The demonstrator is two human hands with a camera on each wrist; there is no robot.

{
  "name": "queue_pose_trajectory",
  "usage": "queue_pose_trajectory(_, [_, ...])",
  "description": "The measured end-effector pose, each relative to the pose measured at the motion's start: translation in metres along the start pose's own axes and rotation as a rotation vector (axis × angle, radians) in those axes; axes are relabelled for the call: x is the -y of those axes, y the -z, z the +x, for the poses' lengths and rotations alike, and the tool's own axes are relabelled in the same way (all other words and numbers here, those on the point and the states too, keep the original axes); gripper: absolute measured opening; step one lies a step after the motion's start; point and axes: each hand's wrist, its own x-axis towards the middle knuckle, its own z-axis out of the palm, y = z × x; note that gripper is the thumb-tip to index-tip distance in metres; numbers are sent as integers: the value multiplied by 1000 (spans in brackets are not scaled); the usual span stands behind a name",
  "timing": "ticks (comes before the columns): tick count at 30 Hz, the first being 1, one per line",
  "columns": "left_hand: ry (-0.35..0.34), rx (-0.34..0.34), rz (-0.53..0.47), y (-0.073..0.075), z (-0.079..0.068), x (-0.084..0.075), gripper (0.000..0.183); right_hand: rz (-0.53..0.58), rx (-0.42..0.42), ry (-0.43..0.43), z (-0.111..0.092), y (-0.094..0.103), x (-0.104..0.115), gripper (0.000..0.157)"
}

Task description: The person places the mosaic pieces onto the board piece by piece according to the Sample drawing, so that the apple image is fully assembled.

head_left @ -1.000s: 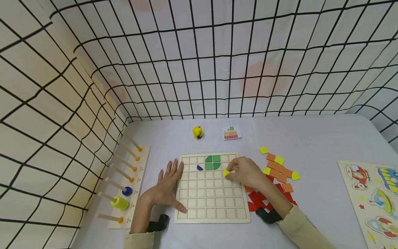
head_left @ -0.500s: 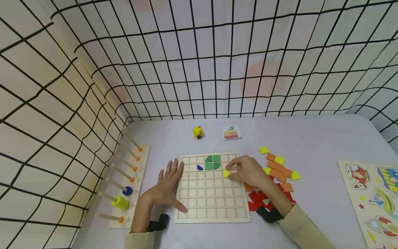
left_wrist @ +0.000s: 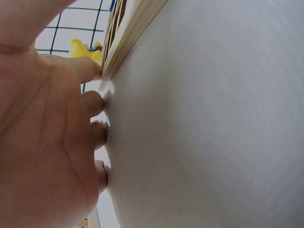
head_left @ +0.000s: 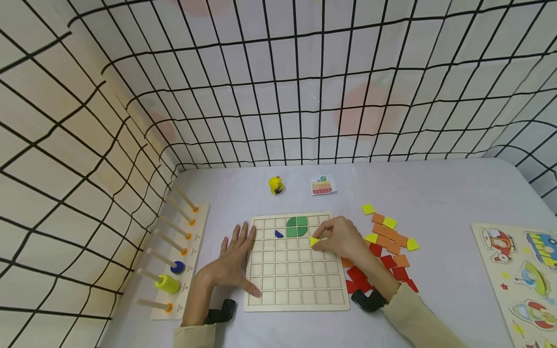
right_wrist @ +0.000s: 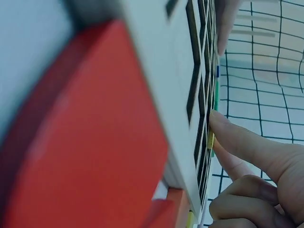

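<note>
In the head view my right hand point(head_left: 344, 238) pinches a yellow tile point(head_left: 314, 242) between thumb and fingers, over the upper right of a wooden grid board point(head_left: 297, 309). The right wrist view shows the thumb against the yellow tile point(right_wrist: 210, 138) at the grid. My left hand point(head_left: 230, 261) lies spread at the board's left edge, its thumb on the lower left corner and its other fingers near the upper left side. In the left wrist view the fingertips touch the cloth beside the board. Green pieces point(head_left: 297, 226) and a small blue piece point(head_left: 279, 234) lie on the grid.
Loose red tiles point(head_left: 358, 274), orange tiles point(head_left: 385, 231) and yellow tiles point(head_left: 368, 209) lie right of the board. Behind stand a yellow figurine point(head_left: 276, 185) and a pattern card point(head_left: 323, 185). A peg rack point(head_left: 200, 227) is left, a picture puzzle point(head_left: 491, 270) far right.
My right hand has shifted slightly left with the yellow tile over the grid. My left hand has stayed in place.
</note>
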Motion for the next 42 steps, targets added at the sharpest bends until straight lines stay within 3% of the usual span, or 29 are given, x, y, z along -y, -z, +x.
queue_pose_trajectory(4, [-10, -4, -16, 0, 0, 1, 158, -33, 46, 24, 0, 4, 1, 18])
queue_pose_trajectory(8, [-9, -2, -12, -1, 1, 1, 159, -56, 90, 74, -2, 23, -6, 25])
queue_pose_trajectory(16, [-7, -2, -10, 0, 0, 0, 158, -135, -78, 41, -5, 89, -42, 38])
queue_pose_trajectory(20, [-15, -7, -12, 1, -1, 0, 159, -134, -131, -14, -1, 107, -65, 45])
queue_pose_trajectory(25, [-14, -8, -11, 1, -1, -1, 159, -156, -114, -69, 6, 106, -76, 51])
queue_pose_trajectory(35, [-2, -9, -8, 0, 1, 1, 159, -165, -92, -100, 21, 94, -61, 38])
queue_pose_trajectory(42, [-5, -5, -6, -1, 2, 1, 159, -219, -69, -135, 22, 94, -58, 41])
